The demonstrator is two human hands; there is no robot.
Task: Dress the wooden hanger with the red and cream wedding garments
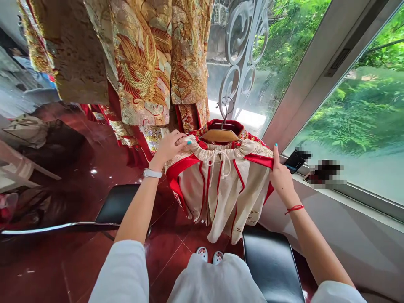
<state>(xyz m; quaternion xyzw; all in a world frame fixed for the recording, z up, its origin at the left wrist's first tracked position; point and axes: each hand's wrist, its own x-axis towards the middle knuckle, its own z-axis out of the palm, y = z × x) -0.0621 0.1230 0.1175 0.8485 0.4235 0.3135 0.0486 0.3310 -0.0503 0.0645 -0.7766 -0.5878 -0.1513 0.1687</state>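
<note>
A cream garment [221, 189] with red trim hangs in front of me, its gathered top tied with a white drawstring [225, 162]. Behind that top is a wooden hanger [220, 135] with a metal hook, and a red embroidered collar shows around it. My left hand [172, 145] pinches the garment's upper left edge, fingers over the cloth near the gathers. At the opposite side, my right hand [282, 176] grips the red-trimmed edge, thumb up and the other fingers partly hidden. Between my hands the cloth is spread wide, its lower panels hanging loose.
Gold embroidered garments [142, 75] hang at the upper left. A scrolled white metal frame [235, 80] stands by the window. A phone [296, 160] rests near the sill. Black-seated chairs [273, 265] stand at lower right and left [121, 204] on red floor tiles.
</note>
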